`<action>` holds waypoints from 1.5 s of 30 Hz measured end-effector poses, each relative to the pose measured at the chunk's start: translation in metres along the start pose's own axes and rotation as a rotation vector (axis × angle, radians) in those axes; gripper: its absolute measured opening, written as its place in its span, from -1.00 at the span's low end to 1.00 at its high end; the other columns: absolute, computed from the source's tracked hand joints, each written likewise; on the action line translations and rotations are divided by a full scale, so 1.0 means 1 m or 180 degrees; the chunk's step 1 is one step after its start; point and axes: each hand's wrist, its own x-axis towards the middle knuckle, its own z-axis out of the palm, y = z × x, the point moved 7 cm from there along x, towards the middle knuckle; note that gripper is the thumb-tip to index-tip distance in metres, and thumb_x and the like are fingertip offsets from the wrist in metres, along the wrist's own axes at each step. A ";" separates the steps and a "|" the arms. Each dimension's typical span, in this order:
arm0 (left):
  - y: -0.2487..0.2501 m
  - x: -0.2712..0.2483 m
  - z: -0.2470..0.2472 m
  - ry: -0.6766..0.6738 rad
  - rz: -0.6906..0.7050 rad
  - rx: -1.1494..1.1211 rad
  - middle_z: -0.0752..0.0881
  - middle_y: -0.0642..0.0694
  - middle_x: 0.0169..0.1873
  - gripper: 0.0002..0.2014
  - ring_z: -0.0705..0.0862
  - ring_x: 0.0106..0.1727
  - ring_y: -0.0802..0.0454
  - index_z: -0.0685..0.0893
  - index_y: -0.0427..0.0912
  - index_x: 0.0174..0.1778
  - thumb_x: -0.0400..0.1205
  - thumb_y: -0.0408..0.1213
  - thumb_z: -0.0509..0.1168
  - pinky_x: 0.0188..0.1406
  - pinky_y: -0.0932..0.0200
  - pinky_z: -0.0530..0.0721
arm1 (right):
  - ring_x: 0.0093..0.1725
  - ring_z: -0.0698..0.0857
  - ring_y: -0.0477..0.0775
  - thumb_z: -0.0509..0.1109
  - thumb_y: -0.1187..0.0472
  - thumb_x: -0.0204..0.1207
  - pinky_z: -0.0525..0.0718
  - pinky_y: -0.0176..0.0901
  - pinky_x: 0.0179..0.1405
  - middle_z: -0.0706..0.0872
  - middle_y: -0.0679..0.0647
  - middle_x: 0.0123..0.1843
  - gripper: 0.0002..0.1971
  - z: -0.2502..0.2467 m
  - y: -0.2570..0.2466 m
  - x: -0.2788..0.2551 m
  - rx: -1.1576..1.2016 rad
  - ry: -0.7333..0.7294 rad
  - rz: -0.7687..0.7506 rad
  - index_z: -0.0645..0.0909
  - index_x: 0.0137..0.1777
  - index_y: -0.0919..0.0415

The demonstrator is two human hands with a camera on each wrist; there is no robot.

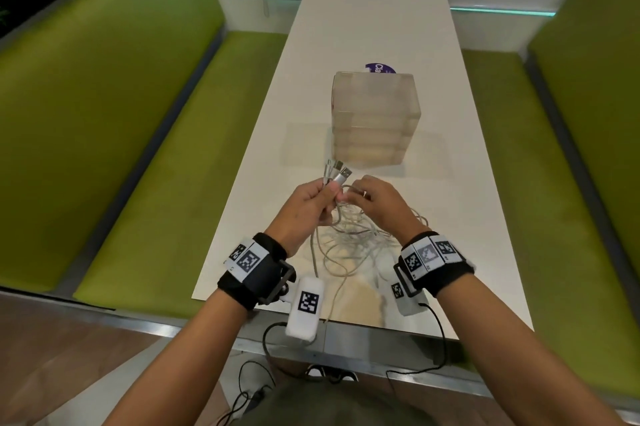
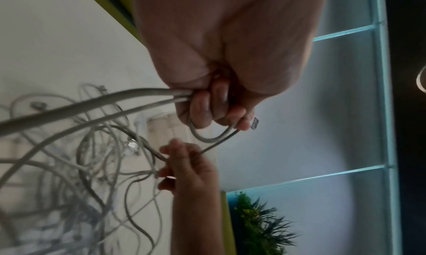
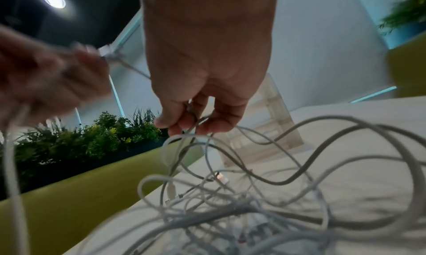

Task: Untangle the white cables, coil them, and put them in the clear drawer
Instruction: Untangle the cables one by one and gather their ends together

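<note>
A tangle of white cables (image 1: 349, 245) lies on the white table (image 1: 450, 183) near its front edge. My left hand (image 1: 311, 200) is raised above it and grips a bundle of cables whose silver USB plugs (image 1: 337, 171) stick out past the fingers (image 2: 207, 109). Just to the right, my right hand (image 1: 374, 198) pinches a thin cable strand (image 3: 198, 124) that loops over from the left hand. The clear drawer unit (image 1: 374, 117) stands behind the hands with all its drawers closed. More white cables (image 3: 253, 186) hang loosely below my right hand.
Green benches (image 1: 121, 134) flank the table on both sides. A purple round label (image 1: 379, 68) lies behind the drawer unit. Black wires (image 1: 263, 380) run down from the wrist cameras to the floor. Plants (image 3: 92, 135) stand beyond the left bench.
</note>
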 end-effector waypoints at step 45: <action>0.029 -0.008 -0.026 -0.0036 0.0139 -0.1372 0.45 0.07 -0.52 -0.72 0.27 -0.53 0.18 0.43 -0.14 -0.24 0.78 -0.28 -0.05 -0.50 0.35 0.29 | -0.20 0.62 0.09 0.44 0.26 0.49 0.49 -0.10 -0.18 0.63 0.06 -0.25 -0.87 0.029 0.033 -0.002 -0.0201 -0.0536 0.0363 0.64 -0.28 0.21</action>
